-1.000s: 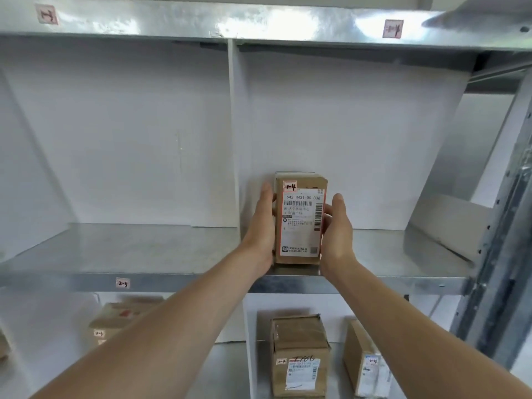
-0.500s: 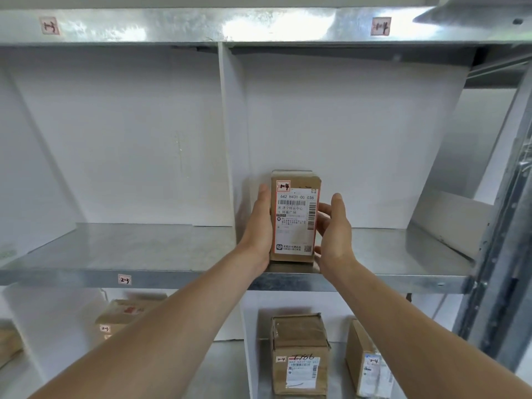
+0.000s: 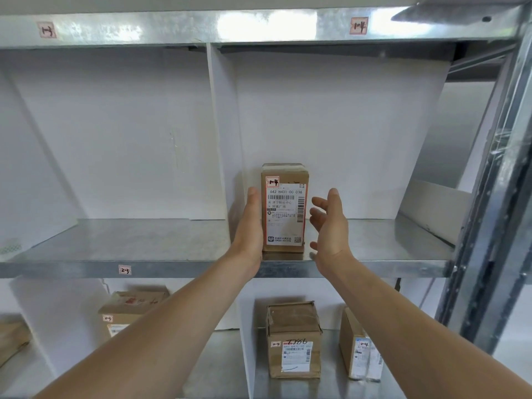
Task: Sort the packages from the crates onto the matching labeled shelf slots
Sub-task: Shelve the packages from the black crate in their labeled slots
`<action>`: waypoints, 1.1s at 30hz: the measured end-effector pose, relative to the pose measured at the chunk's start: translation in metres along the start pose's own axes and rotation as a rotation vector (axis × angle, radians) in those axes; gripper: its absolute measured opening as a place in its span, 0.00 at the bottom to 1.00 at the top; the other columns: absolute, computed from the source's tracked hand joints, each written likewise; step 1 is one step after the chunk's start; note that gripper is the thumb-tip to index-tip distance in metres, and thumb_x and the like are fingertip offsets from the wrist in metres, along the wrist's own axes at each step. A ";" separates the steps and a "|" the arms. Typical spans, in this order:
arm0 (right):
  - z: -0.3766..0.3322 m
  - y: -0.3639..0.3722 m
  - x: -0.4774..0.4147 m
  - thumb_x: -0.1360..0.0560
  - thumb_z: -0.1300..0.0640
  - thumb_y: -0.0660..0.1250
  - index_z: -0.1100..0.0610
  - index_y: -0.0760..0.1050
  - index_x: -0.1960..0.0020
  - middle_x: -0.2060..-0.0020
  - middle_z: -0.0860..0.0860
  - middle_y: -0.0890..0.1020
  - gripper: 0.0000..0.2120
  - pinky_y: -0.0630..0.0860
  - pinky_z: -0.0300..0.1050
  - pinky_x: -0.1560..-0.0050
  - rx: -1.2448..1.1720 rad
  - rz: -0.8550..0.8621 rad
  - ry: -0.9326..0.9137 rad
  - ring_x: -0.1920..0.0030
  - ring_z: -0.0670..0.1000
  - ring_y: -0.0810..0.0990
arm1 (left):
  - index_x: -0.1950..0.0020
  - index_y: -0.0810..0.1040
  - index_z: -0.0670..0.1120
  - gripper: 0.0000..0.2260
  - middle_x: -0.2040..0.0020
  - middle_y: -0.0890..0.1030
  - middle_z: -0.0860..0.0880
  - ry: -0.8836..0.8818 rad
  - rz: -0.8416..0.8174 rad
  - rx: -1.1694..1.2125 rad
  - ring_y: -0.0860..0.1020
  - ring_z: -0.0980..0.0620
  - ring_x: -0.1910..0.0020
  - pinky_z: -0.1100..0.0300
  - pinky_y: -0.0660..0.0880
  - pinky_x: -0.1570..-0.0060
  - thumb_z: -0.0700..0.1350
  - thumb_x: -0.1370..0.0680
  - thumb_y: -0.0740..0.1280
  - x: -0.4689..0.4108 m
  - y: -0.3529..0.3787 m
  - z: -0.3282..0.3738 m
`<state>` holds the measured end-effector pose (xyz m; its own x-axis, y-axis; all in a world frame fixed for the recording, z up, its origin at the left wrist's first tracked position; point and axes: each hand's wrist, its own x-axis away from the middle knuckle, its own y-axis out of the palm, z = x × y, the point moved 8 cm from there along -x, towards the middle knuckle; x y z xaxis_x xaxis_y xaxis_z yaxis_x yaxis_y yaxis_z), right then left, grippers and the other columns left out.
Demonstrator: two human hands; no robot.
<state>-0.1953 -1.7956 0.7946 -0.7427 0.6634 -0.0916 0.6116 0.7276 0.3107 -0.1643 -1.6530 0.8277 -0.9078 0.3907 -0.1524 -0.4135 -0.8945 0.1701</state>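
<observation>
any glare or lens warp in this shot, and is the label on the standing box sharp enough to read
Head view: hard glare whitens patches of the upper shelf edge; head view: the wide lens bows the right upright; head view: the standing package has a sharp label, with the 1-4 tag and large code readable and the fine print soft.

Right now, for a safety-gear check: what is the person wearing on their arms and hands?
Nothing that shows. The left forearm and right forearm are bare to the picture's edge, without sleeves. The left hand and right hand have no gloves, watch, ring or wristband.
</observation>
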 end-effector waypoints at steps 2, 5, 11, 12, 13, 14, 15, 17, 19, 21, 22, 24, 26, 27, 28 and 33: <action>0.001 -0.001 0.004 0.17 0.35 0.52 0.51 0.76 0.31 0.32 0.52 0.77 0.28 0.65 0.59 0.28 -0.003 0.001 0.000 0.30 0.52 0.73 | 0.49 0.68 0.63 0.13 0.54 0.73 0.57 -0.005 0.020 0.021 0.69 0.60 0.59 0.57 0.67 0.51 0.61 0.15 0.46 0.006 -0.001 0.000; 0.003 -0.002 0.009 0.16 0.35 0.52 0.52 0.76 0.30 0.31 0.52 0.76 0.27 0.66 0.56 0.33 -0.004 0.011 -0.004 0.29 0.52 0.72 | 0.38 0.70 0.63 0.15 0.45 0.70 0.55 -0.003 0.040 0.039 0.69 0.59 0.57 0.58 0.67 0.52 0.62 0.15 0.46 0.012 -0.007 -0.001; 0.000 -0.009 0.021 0.16 0.36 0.53 0.52 0.76 0.31 0.32 0.52 0.77 0.27 0.63 0.61 0.24 0.007 0.050 -0.037 0.32 0.51 0.73 | 0.40 0.68 0.63 0.14 0.42 0.70 0.55 0.002 0.001 0.056 0.67 0.57 0.46 0.54 0.64 0.45 0.63 0.16 0.46 0.022 -0.008 0.001; -0.001 -0.010 0.024 0.16 0.36 0.53 0.53 0.76 0.30 0.32 0.52 0.77 0.27 0.63 0.62 0.24 0.007 0.057 -0.038 0.31 0.51 0.73 | 0.43 0.68 0.63 0.13 0.44 0.70 0.55 0.003 -0.010 0.064 0.67 0.57 0.47 0.54 0.64 0.45 0.63 0.16 0.46 0.024 -0.008 0.001; -0.002 -0.011 0.027 0.16 0.36 0.53 0.53 0.76 0.30 0.32 0.52 0.77 0.27 0.63 0.62 0.23 0.007 0.065 -0.038 0.30 0.51 0.73 | 0.46 0.68 0.63 0.13 0.44 0.69 0.55 0.004 -0.021 0.069 0.67 0.58 0.48 0.54 0.64 0.44 0.63 0.16 0.46 0.026 -0.009 0.000; -0.002 -0.012 0.031 0.16 0.36 0.53 0.52 0.76 0.30 0.31 0.52 0.77 0.27 0.62 0.62 0.23 0.010 0.074 -0.040 0.30 0.51 0.73 | 0.47 0.68 0.63 0.13 0.44 0.70 0.55 0.005 -0.027 0.072 0.67 0.58 0.48 0.54 0.64 0.43 0.63 0.16 0.46 0.028 -0.010 -0.001; -0.002 -0.014 0.035 0.16 0.36 0.53 0.52 0.76 0.30 0.31 0.53 0.77 0.27 0.62 0.63 0.23 0.016 0.081 -0.041 0.29 0.51 0.73 | 0.46 0.68 0.63 0.13 0.45 0.70 0.55 0.008 -0.031 0.075 0.67 0.58 0.48 0.54 0.63 0.42 0.63 0.16 0.46 0.031 -0.012 -0.001; -0.001 -0.016 0.044 0.16 0.35 0.52 0.51 0.76 0.29 0.30 0.53 0.76 0.28 0.62 0.63 0.23 0.033 0.093 -0.044 0.29 0.51 0.72 | 0.41 0.68 0.63 0.14 0.45 0.70 0.55 0.007 -0.046 0.098 0.67 0.57 0.46 0.54 0.62 0.41 0.63 0.16 0.46 0.037 -0.014 -0.002; 0.002 -0.018 0.055 0.16 0.35 0.52 0.51 0.75 0.29 0.30 0.53 0.76 0.28 0.62 0.63 0.23 0.044 0.110 -0.045 0.30 0.51 0.73 | 0.39 0.66 0.63 0.14 0.40 0.71 0.54 -0.007 -0.064 0.099 0.68 0.55 0.41 0.53 0.62 0.39 0.63 0.16 0.45 0.045 -0.016 -0.004; 0.005 -0.018 0.066 0.16 0.35 0.52 0.52 0.75 0.29 0.29 0.54 0.76 0.28 0.62 0.63 0.23 0.053 0.126 -0.041 0.29 0.52 0.72 | 0.36 0.65 0.64 0.15 0.29 0.71 0.50 -0.026 -0.094 0.083 0.68 0.49 0.30 0.48 0.61 0.31 0.63 0.16 0.44 0.054 -0.018 -0.007; 0.006 -0.017 0.071 0.16 0.35 0.52 0.52 0.75 0.28 0.28 0.54 0.75 0.28 0.62 0.64 0.23 0.060 0.134 -0.038 0.28 0.53 0.72 | 0.32 0.65 0.63 0.18 0.24 0.69 0.49 -0.037 -0.108 0.083 0.65 0.47 0.25 0.45 0.58 0.27 0.64 0.17 0.44 0.058 -0.019 -0.008; 0.010 -0.015 0.083 0.16 0.35 0.51 0.52 0.74 0.28 0.28 0.54 0.75 0.28 0.62 0.64 0.23 0.081 0.144 -0.029 0.27 0.53 0.71 | 0.24 0.64 0.59 0.26 0.21 0.65 0.50 -0.075 -0.129 0.088 0.61 0.46 0.22 0.41 0.54 0.25 0.66 0.18 0.44 0.062 -0.024 -0.015; 0.013 -0.014 0.094 0.16 0.35 0.51 0.51 0.75 0.28 0.28 0.54 0.75 0.28 0.62 0.64 0.23 0.094 0.144 -0.027 0.27 0.53 0.72 | 0.21 0.62 0.58 0.29 0.21 0.65 0.52 -0.094 -0.148 0.079 0.60 0.46 0.21 0.39 0.53 0.25 0.67 0.19 0.44 0.066 -0.027 -0.019; 0.014 -0.013 0.099 0.16 0.35 0.51 0.51 0.75 0.28 0.28 0.54 0.75 0.28 0.62 0.64 0.23 0.096 0.144 -0.027 0.27 0.53 0.71 | 0.21 0.62 0.58 0.30 0.21 0.65 0.52 -0.097 -0.155 0.072 0.59 0.46 0.21 0.38 0.53 0.26 0.68 0.19 0.43 0.069 -0.029 -0.020; 0.016 -0.013 0.103 0.16 0.34 0.52 0.51 0.74 0.28 0.28 0.53 0.75 0.28 0.62 0.64 0.23 0.098 0.146 -0.026 0.27 0.53 0.71 | 0.21 0.61 0.58 0.30 0.21 0.65 0.53 -0.099 -0.160 0.065 0.59 0.46 0.21 0.38 0.53 0.26 0.68 0.19 0.43 0.072 -0.031 -0.021; 0.023 -0.010 0.122 0.16 0.35 0.51 0.51 0.74 0.27 0.27 0.53 0.74 0.28 0.61 0.64 0.22 0.113 0.150 -0.025 0.26 0.53 0.70 | 0.19 0.56 0.60 0.31 0.19 0.59 0.55 -0.107 -0.188 0.056 0.54 0.46 0.19 0.37 0.52 0.25 0.70 0.20 0.42 0.082 -0.041 -0.026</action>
<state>-0.2857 -1.7181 0.7582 -0.6343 0.7693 -0.0766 0.7431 0.6340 0.2143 -0.2199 -1.5903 0.7830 -0.8154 0.5729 -0.0831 -0.5767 -0.7913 0.2032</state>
